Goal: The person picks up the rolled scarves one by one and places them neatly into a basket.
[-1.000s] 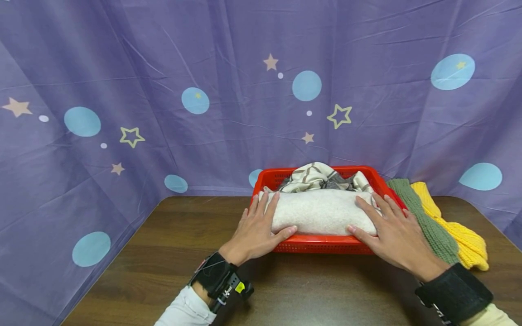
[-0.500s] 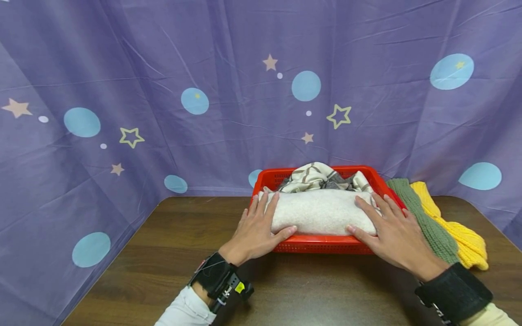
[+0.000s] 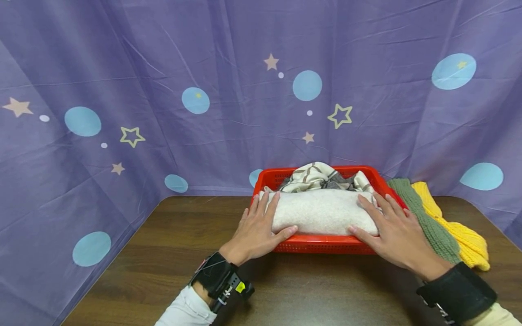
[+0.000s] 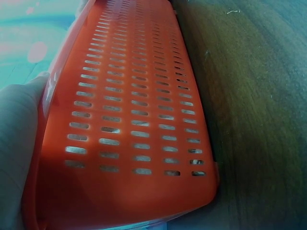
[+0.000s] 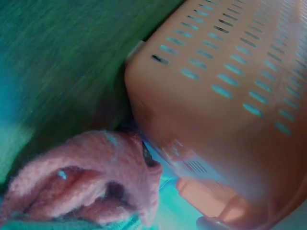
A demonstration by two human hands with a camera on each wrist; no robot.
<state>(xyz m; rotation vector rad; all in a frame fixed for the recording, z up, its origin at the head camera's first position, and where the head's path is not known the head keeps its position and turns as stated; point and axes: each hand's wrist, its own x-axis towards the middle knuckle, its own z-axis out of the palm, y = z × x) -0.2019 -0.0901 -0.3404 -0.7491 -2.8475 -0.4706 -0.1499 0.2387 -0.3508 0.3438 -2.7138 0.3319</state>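
Note:
A thick white folded or rolled cloth lies along the front of a red slotted basket. Behind it, a crumpled cream and grey striped cloth fills the back part. My left hand rests on the white cloth's left end, fingers spread and fairly straight, thumb near the basket's front rim. On the opposite end, my right hand lies the same way. The left wrist view shows the basket's perforated side with part of the left hand at its rim. Undersides of both hands are hidden.
Right of the basket, a green knitted piece and a yellow knitted piece lie side by side on the brown wooden table. A purple curtain with stars and blue dots hangs right behind the table's back edge.

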